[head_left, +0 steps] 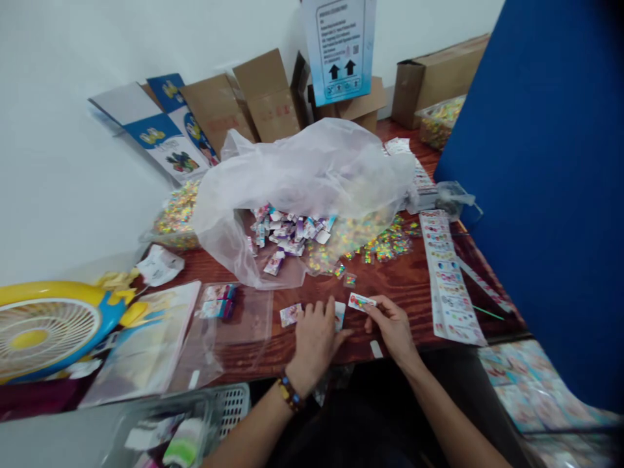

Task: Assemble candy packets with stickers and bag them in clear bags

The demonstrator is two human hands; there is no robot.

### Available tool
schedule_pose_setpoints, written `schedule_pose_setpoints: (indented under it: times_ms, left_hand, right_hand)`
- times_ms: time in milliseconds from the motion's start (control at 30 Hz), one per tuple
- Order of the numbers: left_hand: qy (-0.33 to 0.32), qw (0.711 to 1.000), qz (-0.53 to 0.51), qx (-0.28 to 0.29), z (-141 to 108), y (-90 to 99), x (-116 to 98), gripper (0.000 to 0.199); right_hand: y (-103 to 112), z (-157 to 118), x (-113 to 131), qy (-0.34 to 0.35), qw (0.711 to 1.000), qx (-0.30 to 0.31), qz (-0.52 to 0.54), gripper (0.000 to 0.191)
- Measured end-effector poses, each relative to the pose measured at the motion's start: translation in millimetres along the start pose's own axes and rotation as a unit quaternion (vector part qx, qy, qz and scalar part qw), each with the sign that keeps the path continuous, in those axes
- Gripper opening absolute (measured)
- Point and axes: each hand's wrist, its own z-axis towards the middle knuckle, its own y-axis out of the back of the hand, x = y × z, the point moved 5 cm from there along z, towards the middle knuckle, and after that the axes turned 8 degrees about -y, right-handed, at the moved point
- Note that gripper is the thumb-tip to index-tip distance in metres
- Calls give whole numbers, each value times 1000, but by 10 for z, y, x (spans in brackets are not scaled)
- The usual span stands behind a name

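Observation:
My right hand [390, 325] pinches a small white strip [361, 301] with red and green print, just above the dark red wooden table [400, 286]. My left hand [316, 335] lies on the table with its fingers spread, palm down. A small printed card [291, 315] touches its left side, and a white and light blue piece [339, 314] shows between its index finger and thumb. Beyond the hands, a pile of small purple and white boxes [287, 231] and many tiny colourful packets [385, 247] lie partly under a translucent plastic bag [312, 166].
Long sticker sheets [451, 279] lie at right, beside a blue panel [541, 195]. On the left are a yellow fan [43, 328], a plastic sleeve [146, 338] and bundled boxes [218, 301]. Cardboard boxes [270, 97] line the wall. A basket [234, 403] sits below the table edge.

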Motion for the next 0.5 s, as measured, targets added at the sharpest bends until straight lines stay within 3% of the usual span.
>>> schedule_pose_setpoints:
  times_ms: [200, 333, 500]
  left_hand:
    - [34, 998, -54, -2, -209, -238, -110, 68]
    - [27, 987, -157, -31, -288, -227, -20, 68]
    - [39, 965, -250, -64, -383, -125, 61, 48]
  right_hand:
    - [-37, 17, -30, -7, 999, 29, -37, 24]
    - [-43, 2, -16, -13, 998, 33, -60, 25]
    - [-179, -26, 63, -43, 995, 68, -62, 26]
